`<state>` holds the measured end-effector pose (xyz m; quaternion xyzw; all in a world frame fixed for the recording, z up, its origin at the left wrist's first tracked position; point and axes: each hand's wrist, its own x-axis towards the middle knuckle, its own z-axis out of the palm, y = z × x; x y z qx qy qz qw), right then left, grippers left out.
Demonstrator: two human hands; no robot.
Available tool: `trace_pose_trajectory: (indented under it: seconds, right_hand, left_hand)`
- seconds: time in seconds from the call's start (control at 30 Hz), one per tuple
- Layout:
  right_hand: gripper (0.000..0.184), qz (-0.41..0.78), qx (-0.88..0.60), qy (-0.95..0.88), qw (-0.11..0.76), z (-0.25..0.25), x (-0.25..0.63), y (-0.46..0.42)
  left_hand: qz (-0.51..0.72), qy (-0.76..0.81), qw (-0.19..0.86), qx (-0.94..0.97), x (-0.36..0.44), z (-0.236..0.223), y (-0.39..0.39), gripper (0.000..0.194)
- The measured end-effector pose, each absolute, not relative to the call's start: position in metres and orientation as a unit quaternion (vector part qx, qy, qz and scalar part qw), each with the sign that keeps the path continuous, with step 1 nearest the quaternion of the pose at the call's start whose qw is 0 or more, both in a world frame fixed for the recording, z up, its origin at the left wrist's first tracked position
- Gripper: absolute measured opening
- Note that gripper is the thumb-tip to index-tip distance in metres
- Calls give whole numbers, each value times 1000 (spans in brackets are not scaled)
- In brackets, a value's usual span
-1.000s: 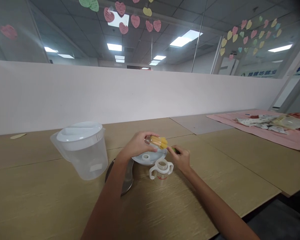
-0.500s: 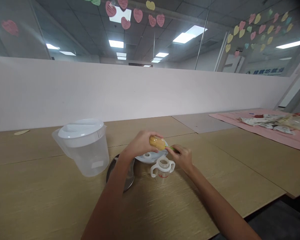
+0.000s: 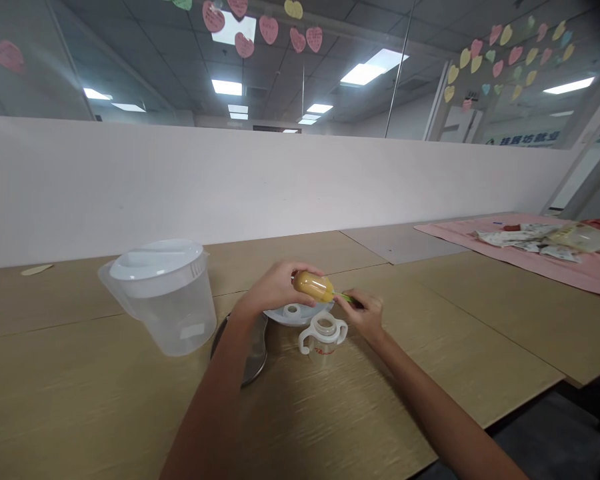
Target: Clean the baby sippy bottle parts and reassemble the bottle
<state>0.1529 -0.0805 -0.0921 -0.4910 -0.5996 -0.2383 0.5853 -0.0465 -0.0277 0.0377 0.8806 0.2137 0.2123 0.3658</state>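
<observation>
My left hand (image 3: 273, 288) is closed around a small clear part with a yellow sponge brush head (image 3: 314, 285) pushed inside it. My right hand (image 3: 364, 315) pinches the brush's thin green handle (image 3: 345, 298) just to the right of it. Both hands hover over a white plate (image 3: 300, 315) that holds a white ring. In front of the plate stands a clear baby bottle (image 3: 323, 336) with white side handles and an open top.
A clear plastic pitcher (image 3: 164, 294) with a white lid stands to the left. A flat metal tray (image 3: 253, 347) lies under my left forearm. A pink cloth (image 3: 570, 267) with packets lies far right. A white partition (image 3: 230, 180) runs behind the wooden table.
The yellow brush head has slid deeper into the clear part in my left hand. Both hands stay over the plate, shifted only slightly with the view.
</observation>
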Motion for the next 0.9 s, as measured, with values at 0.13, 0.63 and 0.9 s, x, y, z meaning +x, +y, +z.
trace_pose_trajectory:
  seconds: [0.13, 0.63, 0.9]
  right_hand:
    - [31, -197, -502, -575, 616, -89, 151, -81]
    - [37, -144, -564, -574, 576, -89, 149, -79]
    - [41, -351, -573, -608, 423, -89, 158, -77]
  left_hand:
    - [223, 195, 402, 866, -44, 39, -32, 50]
    - [237, 188, 319, 898, -42, 38, -36, 50]
    - [290, 359, 169, 871, -86, 2, -18, 59]
